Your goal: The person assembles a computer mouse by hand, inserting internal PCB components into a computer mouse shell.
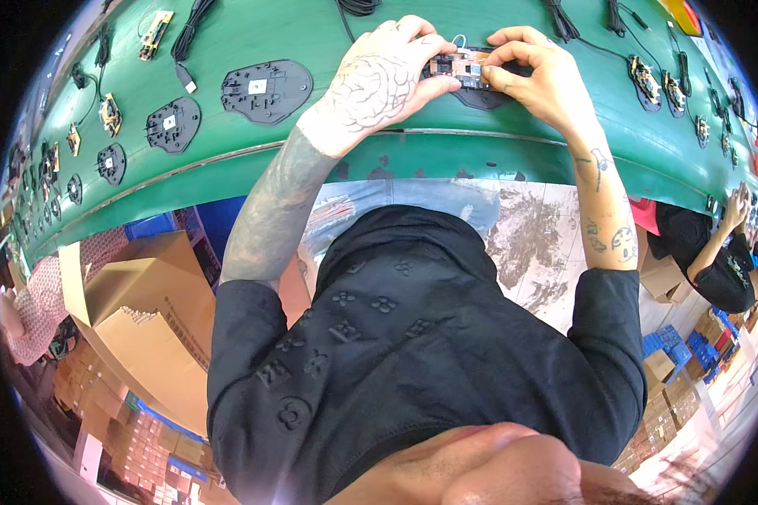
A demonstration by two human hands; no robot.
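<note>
A small brown circuit board (465,66) with dark components lies over a black plastic mouse base (486,101) on the green work surface. My left hand (379,77) is closed on the board's left end, its thumb along the near edge and its fingers at the far side. At the right end, my right hand (541,82) pinches the same board between thumb and bent fingers. A short loop of thin wire (459,40) rises at the board's far edge. My fingers hide parts of the board and base, so I cannot tell whether the board is fully seated.
More black mouse bases (265,91) lie to the left, beside loose circuit boards (155,35) and a coiled black cable (183,63). Wired boards (645,82) lie on the right. Below the table's edge are an open cardboard box (147,290) and a co-worker's arm (720,236).
</note>
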